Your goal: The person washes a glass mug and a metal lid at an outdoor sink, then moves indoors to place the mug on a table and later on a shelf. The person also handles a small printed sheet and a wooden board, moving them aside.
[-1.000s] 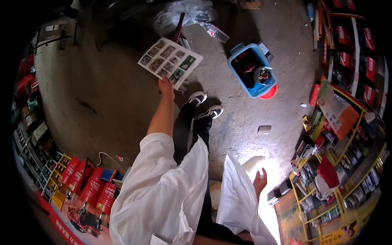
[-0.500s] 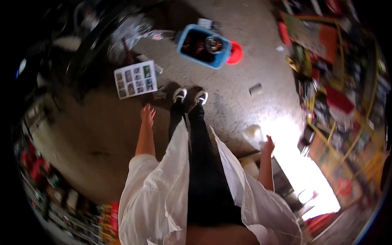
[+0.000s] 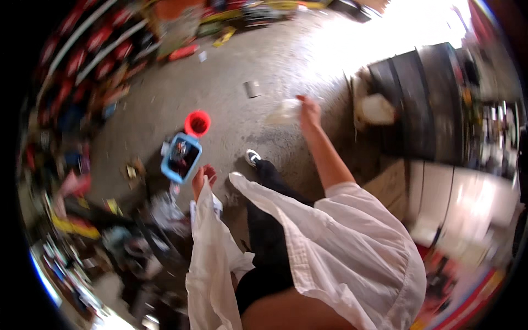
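My right hand point(image 3: 309, 111) is stretched out over the floor, its fingers closed on a pale, see-through plastic bag point(image 3: 283, 113) that hangs beside it, smeared by motion. Empty and loosely spread, my left hand point(image 3: 204, 178) hangs low on the left side. In this view it is nearest to a blue plastic tub point(image 3: 172, 175) with dark things inside, too blurred to name. A red bucket point(image 3: 197, 123) stands against the tub's far end. My white sleeves cover part of both arms.
A small grey block point(image 3: 252, 89) lies on the concrete floor ahead. Clear plastic wrapping point(image 3: 168, 213) sits left of my legs. Dark cabinets point(image 3: 418, 104) with a white jug point(image 3: 377, 109) beside them stand at the right. Racks with red items point(image 3: 99, 41) line the far left.
My view has swung to the right, so the tub and bucket now appear further left. The right hand, still with the bag, reaches further forward. One foot has stepped ahead.
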{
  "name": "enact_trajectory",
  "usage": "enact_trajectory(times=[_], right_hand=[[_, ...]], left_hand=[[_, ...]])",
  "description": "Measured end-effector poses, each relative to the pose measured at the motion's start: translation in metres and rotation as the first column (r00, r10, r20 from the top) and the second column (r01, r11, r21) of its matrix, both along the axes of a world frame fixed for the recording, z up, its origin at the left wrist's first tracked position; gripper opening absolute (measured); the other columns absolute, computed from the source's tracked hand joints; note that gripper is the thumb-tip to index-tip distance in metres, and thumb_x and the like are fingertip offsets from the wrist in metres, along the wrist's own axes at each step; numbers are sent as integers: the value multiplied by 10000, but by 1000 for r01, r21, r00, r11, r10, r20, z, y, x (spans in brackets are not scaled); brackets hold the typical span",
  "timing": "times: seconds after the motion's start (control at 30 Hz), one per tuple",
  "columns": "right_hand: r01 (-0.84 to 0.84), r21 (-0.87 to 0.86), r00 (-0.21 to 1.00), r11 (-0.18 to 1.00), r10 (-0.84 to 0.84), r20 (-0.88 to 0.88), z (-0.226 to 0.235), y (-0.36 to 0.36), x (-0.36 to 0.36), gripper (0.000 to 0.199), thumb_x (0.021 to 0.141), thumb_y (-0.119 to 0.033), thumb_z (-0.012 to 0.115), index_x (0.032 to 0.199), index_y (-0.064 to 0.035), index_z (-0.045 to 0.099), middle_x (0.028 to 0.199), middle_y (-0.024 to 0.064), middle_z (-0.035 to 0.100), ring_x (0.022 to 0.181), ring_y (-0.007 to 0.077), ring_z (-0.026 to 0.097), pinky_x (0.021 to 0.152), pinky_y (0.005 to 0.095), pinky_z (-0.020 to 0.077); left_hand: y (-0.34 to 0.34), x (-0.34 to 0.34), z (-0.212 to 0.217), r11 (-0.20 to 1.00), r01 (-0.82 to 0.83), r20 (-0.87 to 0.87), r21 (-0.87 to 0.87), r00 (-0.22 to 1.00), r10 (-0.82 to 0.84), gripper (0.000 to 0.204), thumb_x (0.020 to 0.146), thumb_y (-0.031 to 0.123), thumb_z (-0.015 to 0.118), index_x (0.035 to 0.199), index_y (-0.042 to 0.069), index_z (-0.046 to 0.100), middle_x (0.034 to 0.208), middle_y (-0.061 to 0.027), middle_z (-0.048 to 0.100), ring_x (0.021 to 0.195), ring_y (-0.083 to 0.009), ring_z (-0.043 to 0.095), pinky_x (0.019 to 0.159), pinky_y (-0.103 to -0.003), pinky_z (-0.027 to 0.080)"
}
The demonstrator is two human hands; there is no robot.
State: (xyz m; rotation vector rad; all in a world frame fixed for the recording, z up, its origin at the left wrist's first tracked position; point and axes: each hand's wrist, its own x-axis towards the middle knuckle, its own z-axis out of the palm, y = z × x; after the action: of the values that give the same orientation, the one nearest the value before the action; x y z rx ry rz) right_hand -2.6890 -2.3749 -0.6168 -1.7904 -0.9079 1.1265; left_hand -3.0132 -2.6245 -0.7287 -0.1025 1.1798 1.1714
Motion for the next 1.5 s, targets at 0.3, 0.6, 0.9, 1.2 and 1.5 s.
enact_trajectory(times=[0.3, 0.6, 0.9, 1.2, 1.5], right_hand=[[131, 187, 968, 974, -166, 189, 54, 57, -24, 324, 880, -320, 461, 764, -79, 644, 673, 194, 585, 648, 326, 593, 604, 432, 430], [-213, 259, 893, 942, 80, 443, 126, 23, 130, 158, 732, -132, 579, 884, -97, 554, 789, 138, 592, 840, 335, 585, 776, 427, 446], [40, 295, 904, 955, -161, 397, 110, -104, 303, 320, 780, -167, 581, 1087, -80, 555, 1074, 108, 579, 1022, 306, 519, 902, 388, 408], [911, -33, 379, 412, -803, 459, 21, -377, 419, 256, 847, -265, 552, 985, -59, 613, 897, 132, 640, 832, 299, 613, 732, 379, 481], [996, -84, 44, -38, -607, 793, -73, -659, 560, 365, 891, -335, 490, 1076, -33, 577, 1044, 173, 597, 979, 320, 562, 841, 416, 438]], left_hand=[[244, 204, 189, 654, 614, 391, 442, 524, -757, 551, 902, 484, 429, 1136, -2, 541, 1103, -116, 587, 1056, -233, 534, 901, -352, 428], [322, 342, 179, 582, 753, 278, 308, 514, -811, 461, 921, 410, 428, 1119, 11, 548, 1114, -107, 586, 1049, -228, 539, 825, -340, 454], [323, 532, 148, 294, 925, 347, 242, 200, -916, 287, 940, 291, 438, 1012, 55, 585, 1104, -83, 596, 1049, -226, 541, 749, -322, 465], [260, 629, -7, 485, 874, 237, -27, 477, -846, 284, 936, 304, 360, 800, 104, 510, 942, -95, 617, 906, -263, 584, 775, -359, 464], [172, 671, -93, 502, 859, -93, -101, 494, -864, 205, 931, 249, 397, 798, 121, 487, 699, -45, 513, 643, -194, 511, 540, -303, 433]])
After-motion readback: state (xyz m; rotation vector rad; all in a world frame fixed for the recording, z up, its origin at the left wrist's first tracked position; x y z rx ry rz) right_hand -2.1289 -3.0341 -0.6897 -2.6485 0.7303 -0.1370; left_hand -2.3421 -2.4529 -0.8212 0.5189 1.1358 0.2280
